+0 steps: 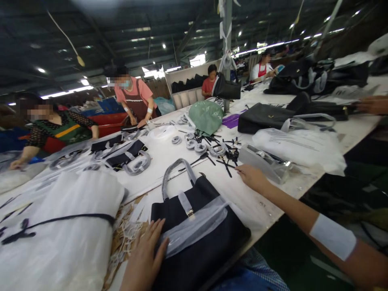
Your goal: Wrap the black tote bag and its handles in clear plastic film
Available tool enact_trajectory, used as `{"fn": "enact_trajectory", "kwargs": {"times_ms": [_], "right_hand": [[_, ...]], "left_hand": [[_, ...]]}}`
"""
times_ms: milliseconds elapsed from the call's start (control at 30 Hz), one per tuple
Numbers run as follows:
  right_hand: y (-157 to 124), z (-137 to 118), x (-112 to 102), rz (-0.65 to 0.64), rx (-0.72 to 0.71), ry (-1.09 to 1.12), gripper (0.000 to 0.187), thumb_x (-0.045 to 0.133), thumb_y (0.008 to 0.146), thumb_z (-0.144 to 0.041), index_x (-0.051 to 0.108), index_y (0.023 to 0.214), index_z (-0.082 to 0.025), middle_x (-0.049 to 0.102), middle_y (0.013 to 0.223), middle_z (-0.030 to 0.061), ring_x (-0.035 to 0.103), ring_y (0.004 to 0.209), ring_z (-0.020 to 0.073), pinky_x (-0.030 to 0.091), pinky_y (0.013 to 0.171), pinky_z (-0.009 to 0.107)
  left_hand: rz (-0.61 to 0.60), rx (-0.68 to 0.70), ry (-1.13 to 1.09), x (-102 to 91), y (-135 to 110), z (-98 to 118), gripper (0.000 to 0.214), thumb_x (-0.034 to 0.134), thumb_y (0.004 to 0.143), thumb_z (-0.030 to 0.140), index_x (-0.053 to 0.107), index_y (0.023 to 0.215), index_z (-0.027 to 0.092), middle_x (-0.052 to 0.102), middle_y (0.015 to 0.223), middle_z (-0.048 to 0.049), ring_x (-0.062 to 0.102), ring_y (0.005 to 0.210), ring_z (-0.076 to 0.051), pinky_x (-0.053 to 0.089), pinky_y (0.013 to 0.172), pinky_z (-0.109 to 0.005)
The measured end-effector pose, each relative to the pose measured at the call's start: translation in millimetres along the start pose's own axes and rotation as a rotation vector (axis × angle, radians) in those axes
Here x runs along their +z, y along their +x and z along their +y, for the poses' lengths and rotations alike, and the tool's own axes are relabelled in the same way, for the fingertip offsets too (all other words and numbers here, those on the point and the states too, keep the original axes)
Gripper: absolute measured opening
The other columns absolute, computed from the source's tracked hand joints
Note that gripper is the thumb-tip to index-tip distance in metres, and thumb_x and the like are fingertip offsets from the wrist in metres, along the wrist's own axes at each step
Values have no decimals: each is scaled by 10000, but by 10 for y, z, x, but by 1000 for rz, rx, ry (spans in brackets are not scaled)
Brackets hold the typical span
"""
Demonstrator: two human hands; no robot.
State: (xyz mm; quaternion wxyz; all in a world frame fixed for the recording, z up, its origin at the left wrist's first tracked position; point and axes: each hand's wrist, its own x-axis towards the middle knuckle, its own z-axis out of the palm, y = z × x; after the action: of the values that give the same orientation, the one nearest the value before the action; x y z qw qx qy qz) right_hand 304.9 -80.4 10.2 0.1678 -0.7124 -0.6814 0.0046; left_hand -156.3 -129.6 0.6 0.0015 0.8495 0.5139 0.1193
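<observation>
A black handbag (197, 238) with a plastic-wrapped grey handle lies flat at the table's near edge. My left hand (145, 254) rests flat on the bag's left side, fingers stretched out. My right hand (253, 177) reaches forward across the white table (169, 157), fingers partly curled, next to a scatter of small black strap pieces (226, 159) and a clear plastic tray (266, 163). I cannot see anything held in it. A white band wraps my right forearm.
A large white plastic-wrapped bundle (60, 226) fills the near left. Rolled grey handles (200, 147), a green cap-like cover (206, 117), black bags (263, 117) and a white plastic bag (300, 147) lie further back. Several other people work along the far side and right end.
</observation>
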Motion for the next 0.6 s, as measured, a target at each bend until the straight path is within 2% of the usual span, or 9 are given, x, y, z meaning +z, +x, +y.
{"fn": "enact_trajectory", "kwargs": {"times_ms": [67,133,300,467,533,600], "right_hand": [[47,244,42,-18,49,-43,263,451,947,-148,681,1065,-99,690,1084,171,630,1046,290,482,902,367],[68,384,105,-43,81,-81,219,487,933,-144,686,1008,-89,686,1030,182,630,1009,294,486,858,361],[118,486,193,-83,138,-125,147,592,887,-195,700,957,-125,673,975,161,626,964,298,491,775,348],[193,545,43,-103,105,-48,195,544,910,-251,726,961,-205,695,1020,85,649,936,242,485,811,319],[207,551,-29,-113,109,61,219,524,912,-286,721,976,-214,717,992,62,656,922,230,487,822,314],[198,534,-79,-161,147,250,233,508,906,-327,706,955,-215,737,863,36,670,825,221,498,761,314]], "left_hand": [[1,35,-35,-117,149,14,488,459,949,410,450,1421,289,533,1428,-57,478,1333,-289,379,1112,-578],[14,73,-96,-224,350,73,475,479,941,434,477,1399,308,558,1406,-42,519,1300,-266,398,1113,-528],[-24,121,-257,-365,925,322,393,517,918,442,613,1275,310,638,1311,-19,604,1205,-249,505,1034,-410],[-176,137,-378,-358,1445,527,353,497,928,401,666,1208,268,682,1238,-22,634,1159,-249,502,1031,-416],[-223,124,-436,-309,1646,564,360,491,926,394,680,1190,237,697,1211,-34,652,1126,-250,523,1000,-412],[-246,127,-515,-230,1850,579,370,494,921,398,692,1174,215,712,1178,-48,672,1082,-250,548,955,-397]]}}
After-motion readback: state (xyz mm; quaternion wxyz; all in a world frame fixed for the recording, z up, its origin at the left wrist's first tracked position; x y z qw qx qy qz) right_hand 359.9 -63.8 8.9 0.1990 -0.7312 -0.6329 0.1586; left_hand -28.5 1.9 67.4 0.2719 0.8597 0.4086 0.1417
